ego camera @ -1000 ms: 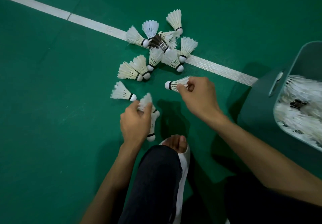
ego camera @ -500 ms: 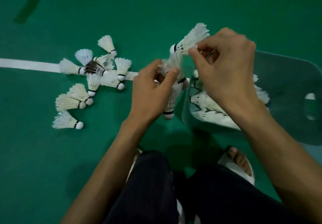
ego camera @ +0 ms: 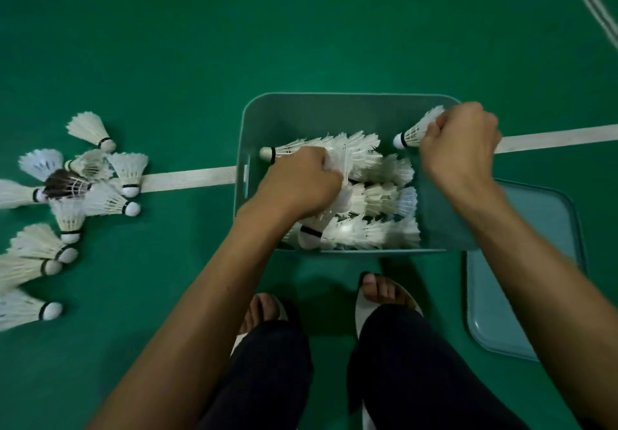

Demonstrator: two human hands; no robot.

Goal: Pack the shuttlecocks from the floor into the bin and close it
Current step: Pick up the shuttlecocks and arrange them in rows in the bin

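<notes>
A teal plastic bin (ego camera: pixel 334 108) stands on the green floor in front of me, holding several white shuttlecocks (ego camera: pixel 378 195). My left hand (ego camera: pixel 297 182) is over the bin's left half and grips two shuttlecocks, one cork (ego camera: pixel 309 237) pointing down, another cork (ego camera: pixel 267 153) pointing left. My right hand (ego camera: pixel 458 145) hovers over the bin's right side and grips one shuttlecock (ego camera: pixel 414 131) by its feathers. Several loose shuttlecocks (ego camera: pixel 100 192) lie on the floor at the left.
The bin's teal lid (ego camera: pixel 501 312) lies flat on the floor to the right of the bin. A white court line (ego camera: pixel 190 177) runs left to right under the bin. My feet (ego camera: pixel 384 292) in sandals stand just before the bin.
Both hands have carried their shuttlecocks from the floor pile to above the bin. My view has swung right, so the bin is now centred and the pile is at the left.
</notes>
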